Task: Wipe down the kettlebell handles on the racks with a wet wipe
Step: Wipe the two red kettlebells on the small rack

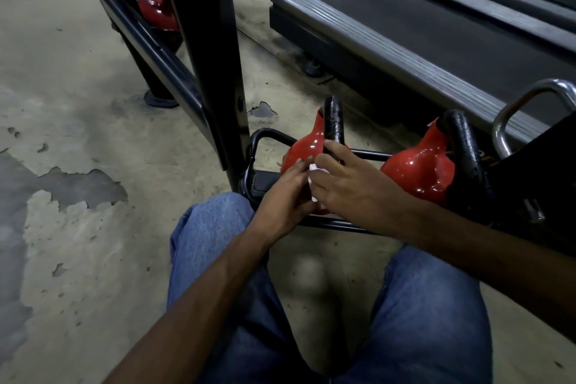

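Observation:
A red kettlebell [304, 146] with a black handle [333, 121] sits on the bottom rail of a black rack [330, 223]. My left hand [286, 193] and my right hand [349, 184] meet in front of it, both pinching a small white wet wipe [314, 170] between their fingers. My right fingertips touch the base of the handle. A second red kettlebell [417, 168] with a black handle [466, 146] stands to the right. A third red kettlebell [156, 9] rests on another rack at the upper left.
A black rack upright [212, 56] rises just left of the hands. A treadmill deck [420, 31] lies behind the rack. A chrome handle [526, 109] shows at the right edge. My knees in blue jeans [212, 234] are below. Worn concrete floor [78, 165] spreads left.

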Action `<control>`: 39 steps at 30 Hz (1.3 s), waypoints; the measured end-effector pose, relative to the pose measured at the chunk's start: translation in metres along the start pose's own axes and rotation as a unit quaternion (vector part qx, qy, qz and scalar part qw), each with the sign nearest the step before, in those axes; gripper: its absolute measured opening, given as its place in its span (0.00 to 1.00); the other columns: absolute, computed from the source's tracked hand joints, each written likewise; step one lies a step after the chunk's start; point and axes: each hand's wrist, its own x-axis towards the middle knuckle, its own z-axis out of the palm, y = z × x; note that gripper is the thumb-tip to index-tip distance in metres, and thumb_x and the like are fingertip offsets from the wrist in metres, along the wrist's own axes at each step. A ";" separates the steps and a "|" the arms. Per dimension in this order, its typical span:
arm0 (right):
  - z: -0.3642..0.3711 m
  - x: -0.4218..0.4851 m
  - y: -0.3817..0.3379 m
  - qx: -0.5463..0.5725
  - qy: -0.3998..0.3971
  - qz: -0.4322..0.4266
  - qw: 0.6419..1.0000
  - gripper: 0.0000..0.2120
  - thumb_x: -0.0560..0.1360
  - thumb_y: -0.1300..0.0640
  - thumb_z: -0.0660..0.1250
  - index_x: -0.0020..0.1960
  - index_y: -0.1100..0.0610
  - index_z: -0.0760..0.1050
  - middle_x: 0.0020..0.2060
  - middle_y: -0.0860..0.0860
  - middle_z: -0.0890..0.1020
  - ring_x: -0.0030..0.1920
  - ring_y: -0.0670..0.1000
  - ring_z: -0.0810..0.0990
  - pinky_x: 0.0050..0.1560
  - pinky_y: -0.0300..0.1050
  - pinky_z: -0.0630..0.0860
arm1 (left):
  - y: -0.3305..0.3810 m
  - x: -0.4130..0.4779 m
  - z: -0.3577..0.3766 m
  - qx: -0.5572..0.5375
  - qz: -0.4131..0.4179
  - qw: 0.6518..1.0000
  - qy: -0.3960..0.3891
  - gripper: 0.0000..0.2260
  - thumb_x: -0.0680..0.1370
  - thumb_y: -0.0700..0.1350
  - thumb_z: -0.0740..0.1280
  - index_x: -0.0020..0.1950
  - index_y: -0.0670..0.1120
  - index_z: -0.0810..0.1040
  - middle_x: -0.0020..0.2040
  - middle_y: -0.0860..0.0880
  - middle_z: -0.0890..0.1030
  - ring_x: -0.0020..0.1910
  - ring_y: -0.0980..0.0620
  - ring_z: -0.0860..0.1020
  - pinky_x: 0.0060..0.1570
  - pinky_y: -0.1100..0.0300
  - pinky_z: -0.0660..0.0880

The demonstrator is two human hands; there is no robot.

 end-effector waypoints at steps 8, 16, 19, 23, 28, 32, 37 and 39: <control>0.012 -0.037 -0.051 0.164 0.144 0.273 0.937 0.09 0.84 0.63 0.66 0.57 0.62 0.84 0.50 0.57 0.84 0.48 0.58 0.82 0.53 0.52 0.78 | -0.003 -0.002 -0.002 0.013 -0.043 0.999 -0.009 0.34 0.78 0.53 0.73 0.82 0.50 0.65 0.83 0.56 0.61 0.82 0.58 0.55 0.79 0.56 0.59; 0.005 -0.021 -0.081 0.455 0.221 0.619 0.601 0.04 0.81 0.62 0.69 0.54 0.55 0.79 0.50 0.45 0.84 0.53 0.45 0.82 0.54 0.46 0.80 | -0.003 0.001 -0.002 0.028 -0.055 0.998 -0.005 0.37 0.75 0.53 0.77 0.81 0.55 0.65 0.83 0.59 0.60 0.82 0.60 0.55 0.79 0.57 0.55; 0.015 -0.012 -0.057 0.550 0.208 0.637 0.498 0.07 0.84 0.59 0.64 0.56 0.54 0.81 0.48 0.49 0.86 0.51 0.52 0.85 0.55 0.57 0.81 | -0.005 0.002 -0.002 0.029 -0.058 0.998 -0.002 0.37 0.75 0.53 0.77 0.81 0.57 0.66 0.82 0.61 0.61 0.81 0.60 0.56 0.79 0.55 0.57; 0.016 0.005 -0.019 0.661 0.152 0.618 0.397 0.15 0.83 0.64 0.58 0.54 0.56 0.84 0.49 0.55 0.88 0.53 0.56 0.86 0.60 0.55 0.79 | -0.003 0.002 -0.004 0.034 -0.053 0.998 0.007 0.36 0.74 0.53 0.78 0.80 0.56 0.68 0.80 0.63 0.61 0.79 0.64 0.57 0.78 0.61 0.57; 0.020 0.001 0.008 0.739 0.104 0.588 0.313 0.19 0.78 0.70 0.57 0.50 0.58 0.85 0.50 0.61 0.88 0.52 0.60 0.84 0.63 0.60 0.76 | -0.001 0.002 -0.005 0.029 -0.039 0.998 0.028 0.35 0.72 0.51 0.79 0.78 0.55 0.71 0.75 0.66 0.62 0.75 0.68 0.58 0.70 0.76 0.53; 0.019 0.002 -0.023 0.691 0.188 0.629 0.301 0.13 0.81 0.65 0.61 0.55 0.59 0.84 0.49 0.59 0.87 0.52 0.56 0.84 0.59 0.56 0.77 | -0.003 0.002 -0.004 0.020 -0.057 0.998 0.019 0.37 0.71 0.53 0.80 0.78 0.56 0.71 0.80 0.61 0.65 0.79 0.62 0.60 0.77 0.62 0.58; 0.004 0.002 -0.064 0.456 0.263 0.599 0.604 0.12 0.83 0.65 0.65 0.63 0.59 0.81 0.63 0.53 0.82 0.66 0.49 0.80 0.66 0.43 0.76 | -0.004 0.004 -0.004 0.002 -0.060 0.998 0.026 0.36 0.71 0.52 0.80 0.77 0.52 0.73 0.79 0.57 0.68 0.79 0.60 0.63 0.79 0.60 0.60; 0.008 -0.004 -0.051 0.357 0.193 0.451 0.795 0.14 0.81 0.68 0.63 0.64 0.62 0.81 0.67 0.58 0.79 0.73 0.54 0.74 0.75 0.48 0.70 | -0.003 0.003 -0.004 0.002 -0.046 0.999 0.019 0.34 0.72 0.53 0.78 0.77 0.52 0.73 0.79 0.57 0.68 0.78 0.58 0.65 0.78 0.57 0.64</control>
